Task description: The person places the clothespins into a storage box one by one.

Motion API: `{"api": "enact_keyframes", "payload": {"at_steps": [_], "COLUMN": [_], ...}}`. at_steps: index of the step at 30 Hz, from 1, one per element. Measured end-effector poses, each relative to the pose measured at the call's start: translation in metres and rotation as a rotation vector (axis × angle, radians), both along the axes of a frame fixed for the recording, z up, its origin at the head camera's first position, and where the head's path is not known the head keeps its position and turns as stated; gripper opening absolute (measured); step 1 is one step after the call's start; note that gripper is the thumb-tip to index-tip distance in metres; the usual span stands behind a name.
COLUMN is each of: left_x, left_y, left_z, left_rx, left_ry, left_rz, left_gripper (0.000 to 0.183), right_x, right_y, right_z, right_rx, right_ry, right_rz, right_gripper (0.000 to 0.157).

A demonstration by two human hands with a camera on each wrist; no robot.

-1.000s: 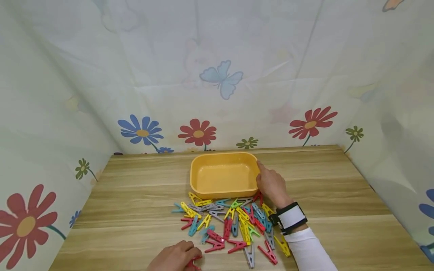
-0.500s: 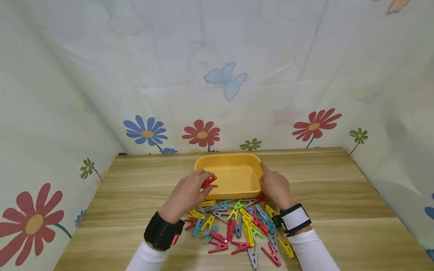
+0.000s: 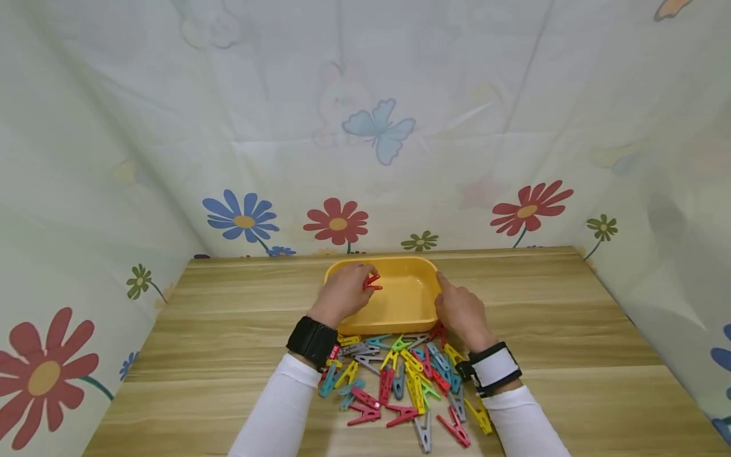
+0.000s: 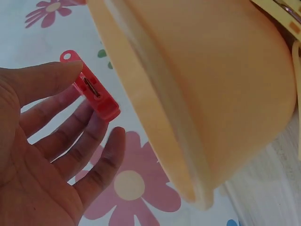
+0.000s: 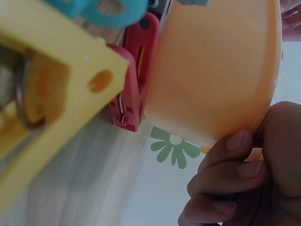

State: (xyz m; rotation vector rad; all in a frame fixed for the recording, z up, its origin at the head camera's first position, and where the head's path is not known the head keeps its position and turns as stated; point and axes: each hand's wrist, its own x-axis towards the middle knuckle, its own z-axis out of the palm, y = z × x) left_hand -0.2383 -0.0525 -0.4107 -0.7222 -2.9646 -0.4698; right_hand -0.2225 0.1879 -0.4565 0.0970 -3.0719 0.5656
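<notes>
Over the left part of the yellow plastic basin point(image 3: 404, 306), my left hand point(image 3: 341, 294) pinches a red clothespin point(image 4: 91, 89) between thumb and fingers. The left wrist view shows the other fingers spread loosely below it, beside the basin's wall. My right hand point(image 3: 461, 315) grips the basin's right rim, its fingers point(image 5: 221, 181) curled at the edge in the right wrist view. Several clothespins point(image 3: 415, 387) in red, yellow, blue, green and grey lie loose in front of the basin. My left hand and wrist hide the basin's left side and some clothespins.
The wooden tabletop point(image 3: 571, 355) spreads to both sides of the basin. A patterned cloth wall point(image 3: 457, 158) rises right behind it and along both sides. A red clothespin point(image 5: 134, 75) lies against the basin's near side, with a yellow clothespin point(image 5: 101, 80) close by.
My left hand has come from the near tabletop, left of the pile, forward to the basin, carrying the red clothespin over it. My right hand stays on the rim.
</notes>
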Motion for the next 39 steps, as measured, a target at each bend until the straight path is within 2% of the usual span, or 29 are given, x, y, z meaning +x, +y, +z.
{"api": "enact_keyframes", "payload": {"at_steps": [4, 6, 10, 13, 16, 19, 22, 27, 30, 32, 35, 39], "left_x": [0.002, 0.004, 0.016, 0.033, 0.056, 0.080, 0.100, 0.128, 0.143, 0.152, 0.158, 0.159], "left_y": [0.000, -0.002, -0.008, -0.015, -0.023, -0.029, -0.033, -0.035, -0.035, -0.034, -0.035, -0.036], "left_z": [-0.004, -0.005, -0.003, 0.004, 0.009, 0.008, 0.002, -0.015, -0.027, -0.035, -0.044, -0.051], "left_rx": [-0.024, -0.022, -0.004, -0.014, -0.034, -0.059, -0.081, -0.128, -0.203, -0.263, -0.318, -0.330], "left_ry": [-0.066, -0.074, -0.002, 0.089, 0.156, 0.176, 0.157, 0.074, 0.038, 0.044, 0.085, 0.099], "left_rz": [0.016, 0.017, -0.017, -0.062, -0.110, -0.158, -0.198, -0.252, -0.316, -0.361, -0.401, -0.401], "left_gripper": [0.060, 0.064, 0.065, 0.065, 0.064, 0.062, 0.059, 0.049, 0.044, 0.042, 0.037, 0.028], "right_x": [0.001, 0.001, 0.001, 0.001, 0.000, -0.001, -0.002, -0.002, -0.001, 0.000, 0.000, 0.000], "right_y": [0.000, 0.000, 0.000, 0.000, -0.001, -0.001, -0.001, -0.001, 0.000, 0.000, 0.000, 0.001], "right_z": [0.000, 0.001, 0.002, 0.002, 0.002, 0.002, 0.003, 0.003, 0.003, 0.004, 0.004, 0.002], "right_rx": [-0.004, 0.000, 0.004, 0.005, 0.007, 0.013, 0.011, 0.013, 0.010, 0.008, 0.010, 0.008], "right_ry": [-0.001, 0.004, 0.015, 0.022, 0.025, 0.022, 0.017, 0.030, 0.029, 0.027, 0.038, 0.037], "right_rz": [0.002, 0.002, 0.004, 0.006, 0.009, 0.008, 0.006, 0.004, 0.006, 0.006, 0.011, 0.016], "right_gripper": [0.052, 0.052, 0.051, 0.051, 0.051, 0.051, 0.051, 0.050, 0.051, 0.051, 0.052, 0.052]}}
